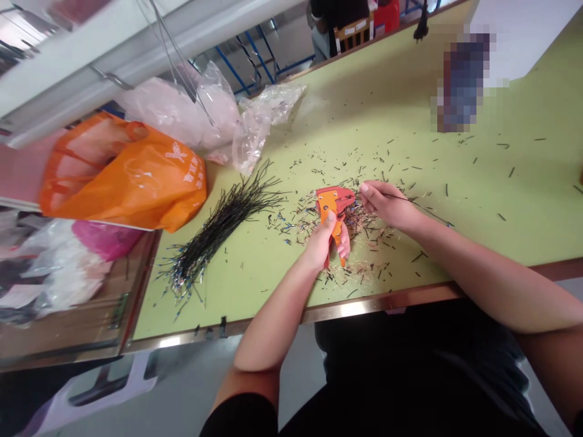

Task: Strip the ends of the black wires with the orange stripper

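My left hand is wrapped around the handles of an orange and red wire stripper, whose jaws point right. Just right of the jaws, my right hand pinches a thin black wire between thumb and fingers. The wire trails back beneath the right wrist towards a blue-tipped end. Whether its front end sits inside the jaws I cannot tell. A long bundle of black wires with blue and silvery ends lies to the left. Cut bits of black insulation and copper strands are scattered under and around both hands.
An orange bag and clear plastic bags stand at the left on the green table. A black plug hangs at the far edge. A blurred-out object lies at the back right. Beyond the table sits a person.
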`<move>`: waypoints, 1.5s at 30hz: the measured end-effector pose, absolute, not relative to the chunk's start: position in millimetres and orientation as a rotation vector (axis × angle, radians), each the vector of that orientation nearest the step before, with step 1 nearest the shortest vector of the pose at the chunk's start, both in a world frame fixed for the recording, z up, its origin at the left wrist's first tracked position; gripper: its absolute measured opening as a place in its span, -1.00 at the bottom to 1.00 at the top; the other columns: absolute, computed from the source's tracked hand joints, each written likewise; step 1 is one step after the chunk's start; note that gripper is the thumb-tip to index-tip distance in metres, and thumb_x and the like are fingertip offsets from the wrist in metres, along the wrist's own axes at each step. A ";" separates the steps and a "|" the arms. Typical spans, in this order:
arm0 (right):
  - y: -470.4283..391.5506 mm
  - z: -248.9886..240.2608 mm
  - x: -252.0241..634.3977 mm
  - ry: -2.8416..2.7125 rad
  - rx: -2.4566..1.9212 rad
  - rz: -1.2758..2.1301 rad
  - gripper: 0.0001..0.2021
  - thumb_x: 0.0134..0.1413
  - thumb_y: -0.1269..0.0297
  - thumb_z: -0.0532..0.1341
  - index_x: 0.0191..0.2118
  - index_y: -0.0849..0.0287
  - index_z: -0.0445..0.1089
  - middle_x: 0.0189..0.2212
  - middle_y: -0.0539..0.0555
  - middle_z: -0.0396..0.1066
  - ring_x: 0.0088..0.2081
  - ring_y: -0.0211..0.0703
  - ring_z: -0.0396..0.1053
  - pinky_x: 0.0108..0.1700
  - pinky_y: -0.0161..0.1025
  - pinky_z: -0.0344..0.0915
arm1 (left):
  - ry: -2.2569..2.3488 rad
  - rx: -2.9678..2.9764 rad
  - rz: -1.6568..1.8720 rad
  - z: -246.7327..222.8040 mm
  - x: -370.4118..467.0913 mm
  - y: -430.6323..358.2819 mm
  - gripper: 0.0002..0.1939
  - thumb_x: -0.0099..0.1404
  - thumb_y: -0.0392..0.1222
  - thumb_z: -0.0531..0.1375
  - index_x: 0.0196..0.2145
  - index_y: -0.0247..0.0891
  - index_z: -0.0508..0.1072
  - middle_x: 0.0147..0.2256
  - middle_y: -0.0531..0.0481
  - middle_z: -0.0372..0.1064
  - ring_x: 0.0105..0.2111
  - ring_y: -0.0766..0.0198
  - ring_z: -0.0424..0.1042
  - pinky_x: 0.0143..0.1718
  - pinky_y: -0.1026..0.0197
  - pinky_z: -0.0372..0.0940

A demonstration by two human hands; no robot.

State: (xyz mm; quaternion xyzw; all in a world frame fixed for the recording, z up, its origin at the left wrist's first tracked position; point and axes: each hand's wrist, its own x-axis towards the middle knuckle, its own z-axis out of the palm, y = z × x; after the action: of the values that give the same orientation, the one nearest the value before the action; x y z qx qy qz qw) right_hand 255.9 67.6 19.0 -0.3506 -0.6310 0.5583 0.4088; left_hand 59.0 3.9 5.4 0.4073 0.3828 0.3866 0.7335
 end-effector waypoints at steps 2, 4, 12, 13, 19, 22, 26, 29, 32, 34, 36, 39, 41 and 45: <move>67.7 19.0 253.3 -1.495 -0.828 1.517 -0.37 0.24 -0.46 0.19 -0.45 0.06 0.27 -0.59 -0.11 0.07 -0.53 -0.24 0.06 -0.42 -0.20 0.04 | 0.840 0.865 0.865 3.9 61.2 3.6 -0.18 0.15 0.69 0.20 -0.63 -0.19 0.27 -0.75 0.17 0.04 -0.78 0.41 0.12 -0.70 0.28 0.16; 67.0 19.1 249.7 -1.372 -0.757 1.656 -0.39 0.26 -0.43 0.21 -0.45 0.06 0.24 -0.61 -0.14 0.01 -0.56 -0.25 -0.03 -0.43 -0.21 0.04 | 0.812 0.814 0.866 3.7 62.3 4.1 -0.18 0.13 0.69 0.23 -0.65 -0.18 0.24 -0.76 0.20 -0.02 -0.80 0.44 0.05 -0.73 0.29 0.11; 56.1 26.9 241.7 -0.984 -0.593 1.882 -0.47 0.56 -0.05 0.06 -0.49 0.07 0.21 -0.62 -0.13 -0.11 -0.56 -0.21 -0.19 -0.43 -0.22 0.07 | 0.687 0.671 0.886 12.6 55.7 5.5 -0.04 0.40 0.64 -0.16 -0.42 -0.33 0.56 -0.74 0.10 0.16 -0.79 0.38 0.16 -0.72 0.29 0.18; 54.8 28.4 242.1 -0.954 -0.572 1.891 -0.49 0.58 0.01 0.05 -0.49 0.08 0.21 -0.63 -0.13 -0.12 -0.56 -0.22 -0.21 -0.44 -0.23 0.06 | 0.690 0.656 0.890 12.6 53.7 5.3 -0.01 0.43 0.61 -0.20 -0.34 -0.36 0.60 -0.73 0.09 0.18 -0.79 0.36 0.18 -0.72 0.29 0.19; 49.6 37.2 246.3 -0.864 -0.483 1.922 -0.49 0.60 0.14 0.05 -0.50 0.10 0.25 -0.63 -0.14 -0.15 -0.56 -0.24 -0.22 -0.44 -0.27 0.04 | 0.691 0.636 0.908 7.8 42.5 4.2 -0.03 0.48 0.54 -0.18 -0.06 -0.44 0.62 -0.68 0.05 0.30 -0.78 0.31 0.24 -0.68 0.25 0.25; 44.5 39.8 244.5 -0.840 -0.431 1.932 -0.50 0.58 0.13 0.09 -0.51 0.10 0.26 -0.63 -0.14 -0.16 -0.56 -0.25 -0.21 -0.43 -0.27 0.04 | 0.653 0.597 0.898 6.1 44.8 0.2 -0.10 0.51 0.49 -0.18 -0.10 -0.38 0.61 -0.64 0.01 0.35 -0.75 0.27 0.31 -0.66 0.21 0.29; 45.0 40.7 250.0 -0.845 -0.464 1.925 -0.50 0.51 0.03 0.20 -0.52 0.09 0.23 -0.64 -0.15 -0.14 -0.58 -0.26 -0.18 -0.44 -0.25 0.05 | 0.616 0.571 0.885 9.3 45.1 -4.6 -0.21 0.51 0.48 -0.11 -0.21 -0.30 0.56 -0.59 -0.01 0.38 -0.73 0.26 0.34 -0.66 0.20 0.28; 65.2 40.2 276.9 -0.856 -0.582 1.792 -0.45 0.47 -0.11 0.20 -0.53 0.05 0.16 -0.65 -0.14 -0.13 -0.59 -0.24 -0.13 -0.45 -0.21 0.12 | 0.596 0.511 1.209 20.5 26.3 4.8 -0.31 0.50 0.47 -0.02 -0.28 -0.19 0.54 -0.61 0.07 0.35 -0.74 0.39 0.24 -0.69 0.30 0.18; 93.3 37.8 310.1 -0.810 -0.664 1.535 -0.45 0.43 -0.20 0.21 -0.51 0.01 0.16 -0.65 -0.13 -0.18 -0.59 -0.20 -0.17 -0.47 -0.18 0.17 | 0.579 0.357 1.592 33.7 3.7 22.4 -0.35 0.51 0.44 0.02 -0.38 -0.16 0.49 -0.61 0.12 0.35 -0.70 0.47 0.24 -0.61 0.38 0.26; 103.8 34.7 319.9 -0.882 -0.677 1.517 -0.46 0.41 -0.23 0.21 -0.51 0.00 0.19 -0.66 -0.14 -0.16 -0.59 -0.21 -0.14 -0.46 -0.18 0.18 | 0.643 0.335 1.586 37.2 1.2 29.0 -0.33 0.54 0.43 -0.04 -0.36 -0.16 0.51 -0.58 0.07 0.41 -0.66 0.42 0.33 -0.55 0.34 0.33; 102.9 30.8 315.9 -1.020 -0.645 1.580 -0.47 0.38 -0.21 0.26 -0.51 0.02 0.25 -0.65 -0.14 -0.10 -0.59 -0.24 -0.09 -0.44 -0.20 0.17 | 0.696 0.387 1.418 34.8 11.0 28.0 -0.29 0.54 0.43 -0.09 -0.31 -0.19 0.55 -0.52 -0.02 0.48 -0.58 0.31 0.44 -0.50 0.24 0.41; 87.9 25.7 297.3 -1.227 -0.576 1.657 -0.50 0.36 -0.16 0.31 -0.50 0.06 0.31 -0.65 -0.15 0.01 -0.57 -0.27 -0.05 -0.42 -0.22 0.12 | 0.688 0.474 1.097 26.3 33.8 17.6 -0.19 0.51 0.48 -0.13 -0.24 -0.27 0.60 -0.46 -0.14 0.53 -0.53 0.16 0.52 -0.43 0.07 0.48; 78.3 24.3 287.0 -1.314 -0.571 1.654 -0.49 0.34 -0.19 0.32 -0.49 0.07 0.33 -0.65 -0.15 0.05 -0.57 -0.27 -0.04 -0.42 -0.22 0.11 | 0.658 0.487 0.964 22.1 43.8 11.0 -0.13 0.49 0.50 -0.16 -0.22 -0.32 0.61 -0.44 -0.20 0.55 -0.48 0.08 0.57 -0.34 -0.03 0.52; 72.9 26.3 281.4 -1.346 -0.599 1.653 -0.45 0.29 -0.25 0.33 -0.50 0.08 0.30 -0.65 -0.15 0.04 -0.57 -0.27 -0.03 -0.42 -0.22 0.11 | 0.605 0.496 0.895 19.7 45.6 7.1 -0.12 0.49 0.49 -0.17 -0.19 -0.34 0.61 -0.38 -0.28 0.59 -0.41 -0.01 0.62 -0.22 -0.12 0.53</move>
State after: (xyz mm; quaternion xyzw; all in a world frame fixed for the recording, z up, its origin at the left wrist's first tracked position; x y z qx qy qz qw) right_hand 281.4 72.9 26.3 -0.2418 -0.5437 0.6678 0.4472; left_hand 45.6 7.1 19.7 0.2337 0.2850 0.4216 0.8285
